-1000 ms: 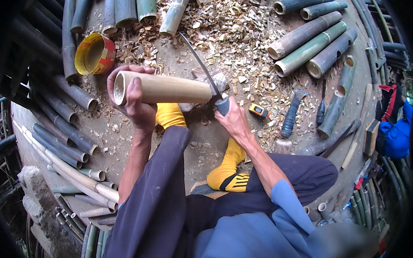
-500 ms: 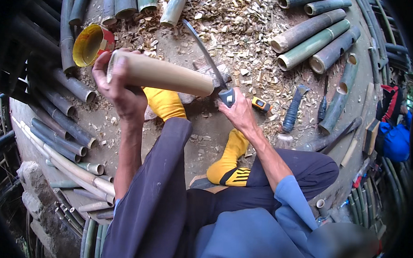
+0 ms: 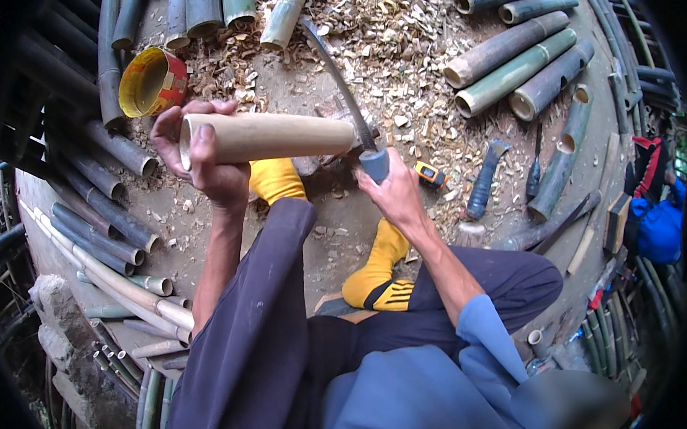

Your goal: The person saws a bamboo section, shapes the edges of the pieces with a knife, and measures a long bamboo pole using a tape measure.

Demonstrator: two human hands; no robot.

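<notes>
My left hand (image 3: 210, 163) is wrapped round the left end of a pale, peeled bamboo tube (image 3: 282, 137), thumb near its rim. The tube lies almost level across the picture in front of me. At its far right end it meets a curved knife (image 3: 336, 78), whose blade reaches up and left past the tube. My right hand (image 3: 398, 192) is closed round the knife's grey handle (image 3: 375, 166). Behind the tube's right end a wooden block (image 3: 334, 110) is partly hidden. Whether the blade touches the tube cannot be made out.
Wood chips (image 3: 367, 31) cover the ground ahead. A yellow and red tub (image 3: 151, 83) stands left of the tube. A tape measure (image 3: 429, 174) and a tool with a wrapped handle (image 3: 483, 182) lie at right. Bamboo lengths (image 3: 524, 73) lie on both sides.
My left hand has come nearer and slightly right, swinging the bamboo tube's left end toward me, so it lies more level. The knife and right hand have shifted slightly left.
</notes>
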